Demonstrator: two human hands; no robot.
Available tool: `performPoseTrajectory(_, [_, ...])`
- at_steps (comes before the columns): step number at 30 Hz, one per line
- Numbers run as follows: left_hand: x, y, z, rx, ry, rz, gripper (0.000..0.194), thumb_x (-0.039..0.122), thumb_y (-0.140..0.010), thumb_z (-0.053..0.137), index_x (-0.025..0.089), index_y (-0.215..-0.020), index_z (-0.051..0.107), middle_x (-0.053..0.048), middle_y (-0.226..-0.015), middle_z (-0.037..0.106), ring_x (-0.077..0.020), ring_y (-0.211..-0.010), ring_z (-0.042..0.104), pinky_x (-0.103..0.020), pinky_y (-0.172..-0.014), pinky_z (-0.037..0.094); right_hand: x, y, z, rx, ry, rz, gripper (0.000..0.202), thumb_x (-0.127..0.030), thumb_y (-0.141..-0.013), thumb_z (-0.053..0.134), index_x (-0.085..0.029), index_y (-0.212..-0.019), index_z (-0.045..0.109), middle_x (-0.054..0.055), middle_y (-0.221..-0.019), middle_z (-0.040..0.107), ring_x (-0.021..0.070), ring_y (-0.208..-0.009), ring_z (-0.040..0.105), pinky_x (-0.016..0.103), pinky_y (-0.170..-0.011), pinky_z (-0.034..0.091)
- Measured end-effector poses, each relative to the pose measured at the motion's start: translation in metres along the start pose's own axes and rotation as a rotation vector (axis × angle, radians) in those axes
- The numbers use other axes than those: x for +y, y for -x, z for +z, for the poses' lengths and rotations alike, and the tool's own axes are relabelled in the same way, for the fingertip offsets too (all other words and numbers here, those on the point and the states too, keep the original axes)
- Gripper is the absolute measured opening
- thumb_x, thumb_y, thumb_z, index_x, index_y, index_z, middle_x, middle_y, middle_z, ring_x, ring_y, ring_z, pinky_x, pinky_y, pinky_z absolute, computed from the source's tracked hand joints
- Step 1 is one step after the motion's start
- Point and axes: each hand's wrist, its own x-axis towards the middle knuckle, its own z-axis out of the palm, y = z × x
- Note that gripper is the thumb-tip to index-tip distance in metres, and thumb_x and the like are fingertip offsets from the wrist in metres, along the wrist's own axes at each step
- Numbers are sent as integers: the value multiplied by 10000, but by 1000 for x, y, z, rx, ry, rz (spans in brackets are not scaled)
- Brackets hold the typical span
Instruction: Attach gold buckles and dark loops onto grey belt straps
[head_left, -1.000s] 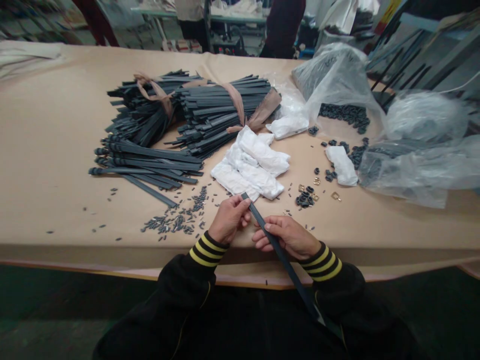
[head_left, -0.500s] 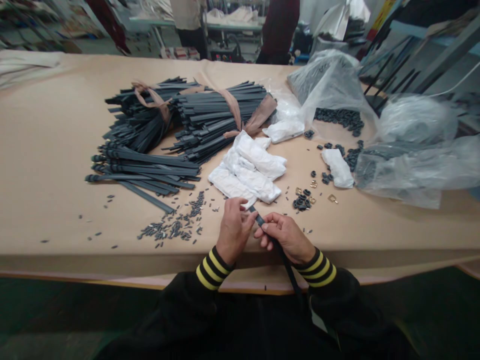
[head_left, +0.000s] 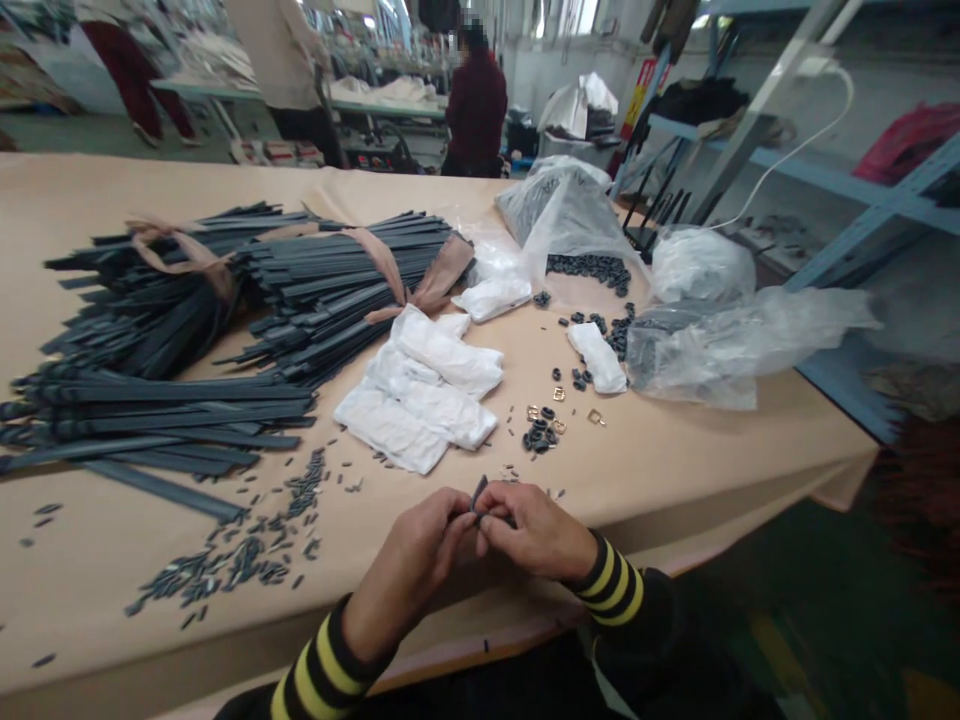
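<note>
Just above the table's front edge, my left hand (head_left: 427,545) and my right hand (head_left: 532,527) meet fingertip to fingertip. Both pinch a dark strap (head_left: 478,492), whose short end sticks up between them; the rest of it is hidden by the fingers. Whether a small part sits on the strap is too small to tell. White wrapped packets (head_left: 427,385) lie beyond my hands. Small dark pieces (head_left: 244,560) are scattered to the left. Dark loops (head_left: 538,434) and gold-coloured buckles (head_left: 595,417) lie to the right.
Bundles of dark straps (head_left: 330,285) tied with brown cloth lie at the left, with looser straps (head_left: 165,420) nearer. Plastic bags (head_left: 701,345) stand at the right, by a blue shelf (head_left: 825,180). People stand beyond the table (head_left: 675,480).
The view has turned right, so things on the table appear further left. My hands have come together, and the strap's end now points up between the fingertips.
</note>
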Motion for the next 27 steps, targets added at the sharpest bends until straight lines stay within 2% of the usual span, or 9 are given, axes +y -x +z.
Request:
performPoseTrajectory(2, [1,-3,10,113,-73,-24,216,272,-836,355,158,-810,536,-61,-742,595,-173,-699,553,-284,-658,415,1,1,-1,95,90,-41,90,-95,-756,432,-164,-766,490,1,-637,622,96,-586,539,201,-582,394])
performPoseTrajectory(4, [2,-6,17,158,-99,-45,226,279,-838,342,154,-792,524,-62,-722,574,-177,-688,539,-294,-653,408,5,2,-3,101,77,-35,94,-98,-760,421,-168,-774,482,-2,-636,616,101,-589,545,207,-594,398])
performPoseTrajectory(6, [4,-8,17,79,-43,-61,226,290,-842,348,153,-770,513,-54,-710,563,-167,-675,526,-286,-642,403,10,3,-7,37,16,-3,83,-108,-755,429,-167,-780,482,-4,-631,612,96,-562,531,199,-563,391])
performPoseTrajectory(12, [11,-16,-3,-323,347,-145,179,314,-826,432,147,-807,494,3,-663,538,-107,-601,490,-225,-562,389,23,12,-21,-144,-166,64,52,-125,-758,442,-148,-776,486,-16,-586,584,72,-504,476,179,-509,356])
performPoseTrajectory(15, [13,-21,-2,-419,468,-216,147,284,-823,422,144,-809,465,25,-610,515,-92,-544,485,-223,-545,400,26,14,-25,-183,-261,89,39,-185,-772,466,-150,-769,482,-27,-558,566,58,-448,417,170,-459,313])
performPoseTrajectory(18, [12,-25,6,-444,398,-218,111,249,-816,406,152,-793,455,33,-581,503,-90,-503,475,-215,-503,385,28,15,-25,-156,-231,96,16,-166,-761,466,-157,-765,478,-26,-576,584,57,-449,409,169,-454,307])
performPoseTrajectory(21, [8,-32,8,-320,34,-106,84,197,-800,404,159,-763,469,9,-611,508,-118,-538,479,-244,-515,392,29,16,-25,-50,-213,97,58,-107,-728,457,-160,-746,470,-34,-564,569,57,-464,421,165,-456,311])
performPoseTrajectory(25, [7,-49,-3,244,-591,29,131,95,-776,391,140,-820,506,-91,-822,523,-219,-793,506,-378,-714,434,30,22,-35,164,-612,150,50,-226,-788,460,-181,-783,438,-107,-443,335,35,-358,208,138,-336,171])
performPoseTrajectory(27, [11,-60,-1,397,-713,153,218,45,-757,396,134,-911,521,-145,-1060,462,-252,-966,452,-415,-823,406,31,26,-43,277,-774,177,113,-301,-813,465,-192,-831,439,-123,-441,250,34,-353,120,131,-310,100])
